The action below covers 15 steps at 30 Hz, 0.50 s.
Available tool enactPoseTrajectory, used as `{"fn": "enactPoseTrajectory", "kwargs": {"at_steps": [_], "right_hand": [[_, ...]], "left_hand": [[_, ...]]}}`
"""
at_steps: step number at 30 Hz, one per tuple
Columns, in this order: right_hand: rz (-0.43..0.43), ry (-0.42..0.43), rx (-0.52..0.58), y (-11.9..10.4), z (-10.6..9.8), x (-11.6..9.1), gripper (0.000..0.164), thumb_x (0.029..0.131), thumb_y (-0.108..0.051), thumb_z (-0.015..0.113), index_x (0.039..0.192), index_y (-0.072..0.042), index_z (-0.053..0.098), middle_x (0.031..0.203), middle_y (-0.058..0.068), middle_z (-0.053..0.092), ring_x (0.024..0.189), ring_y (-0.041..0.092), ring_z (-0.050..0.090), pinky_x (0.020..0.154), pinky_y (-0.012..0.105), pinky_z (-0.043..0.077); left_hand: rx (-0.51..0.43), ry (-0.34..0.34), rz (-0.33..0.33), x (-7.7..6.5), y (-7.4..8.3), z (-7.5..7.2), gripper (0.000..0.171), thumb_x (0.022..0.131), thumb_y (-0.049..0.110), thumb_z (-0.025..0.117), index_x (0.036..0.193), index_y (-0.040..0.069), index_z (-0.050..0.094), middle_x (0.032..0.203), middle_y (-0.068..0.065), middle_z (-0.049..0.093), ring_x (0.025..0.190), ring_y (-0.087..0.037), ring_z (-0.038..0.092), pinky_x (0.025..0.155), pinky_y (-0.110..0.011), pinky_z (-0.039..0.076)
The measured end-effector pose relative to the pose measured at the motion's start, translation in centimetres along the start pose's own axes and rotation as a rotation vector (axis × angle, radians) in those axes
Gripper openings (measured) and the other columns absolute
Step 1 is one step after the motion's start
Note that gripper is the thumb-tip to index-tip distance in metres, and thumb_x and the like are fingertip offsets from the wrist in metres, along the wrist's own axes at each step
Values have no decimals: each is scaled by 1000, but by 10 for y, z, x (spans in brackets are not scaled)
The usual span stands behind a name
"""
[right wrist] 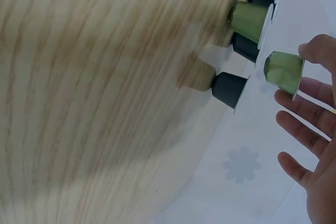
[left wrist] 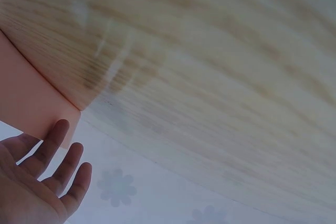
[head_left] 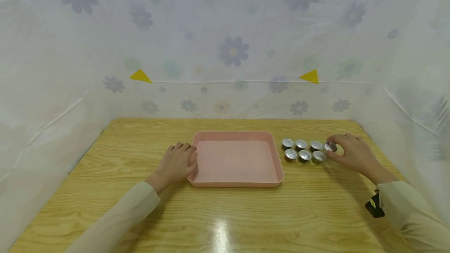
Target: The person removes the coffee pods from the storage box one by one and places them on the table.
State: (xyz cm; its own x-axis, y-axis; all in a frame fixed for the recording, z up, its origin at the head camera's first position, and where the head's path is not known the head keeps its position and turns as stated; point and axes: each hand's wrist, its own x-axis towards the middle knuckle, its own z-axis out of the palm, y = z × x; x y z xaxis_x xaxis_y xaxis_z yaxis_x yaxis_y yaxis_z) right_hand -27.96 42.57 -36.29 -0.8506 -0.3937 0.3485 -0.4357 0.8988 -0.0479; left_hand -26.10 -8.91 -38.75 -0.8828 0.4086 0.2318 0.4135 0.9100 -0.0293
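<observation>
My left hand grips the left rim of a pink rectangular tray. In the left wrist view one finger lies against the tray's outer wall, and another digit passes behind the rim. To the tray's right my right hand pinches a coffee capsule with a silver lid between thumb and fingers. From the right wrist that capsule looks green and seems raised off the table, while a dark capsule stands below it. Several more coffee capsules stand lid up in two rows beside the hand.
A wood-grain table bears everything. White flowered sheeting encloses its back and sides, with two yellow triangles on the back. A black device hangs at the right sleeve.
</observation>
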Motion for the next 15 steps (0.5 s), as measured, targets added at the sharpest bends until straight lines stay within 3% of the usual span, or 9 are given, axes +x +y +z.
{"fn": "enactPoseTrajectory", "kwargs": {"at_steps": [5, 15], "right_hand": [[15, -17, -6, 5, 0, -6, 31, 75, -25, 71, 100, -9, 63, 89, 5, 64, 85, 29, 56, 71, 53, 38], [25, -50, -7, 11, 3, -18, 32, 74, -23, 72, 100, -8, 63, 77, -4, 58, 77, 25, 55, 64, 46, 37]], "left_hand": [[4, 4, 3, 0, 0, 0, 37, 86, 33, 54, 115, 11, 61, 113, -6, 60, 104, -28, 54, 86, -45, 45], [10, 9, 8, 0, -1, 1, 37, 86, 34, 54, 115, 11, 61, 114, -5, 60, 104, -28, 54, 86, -45, 45]]}}
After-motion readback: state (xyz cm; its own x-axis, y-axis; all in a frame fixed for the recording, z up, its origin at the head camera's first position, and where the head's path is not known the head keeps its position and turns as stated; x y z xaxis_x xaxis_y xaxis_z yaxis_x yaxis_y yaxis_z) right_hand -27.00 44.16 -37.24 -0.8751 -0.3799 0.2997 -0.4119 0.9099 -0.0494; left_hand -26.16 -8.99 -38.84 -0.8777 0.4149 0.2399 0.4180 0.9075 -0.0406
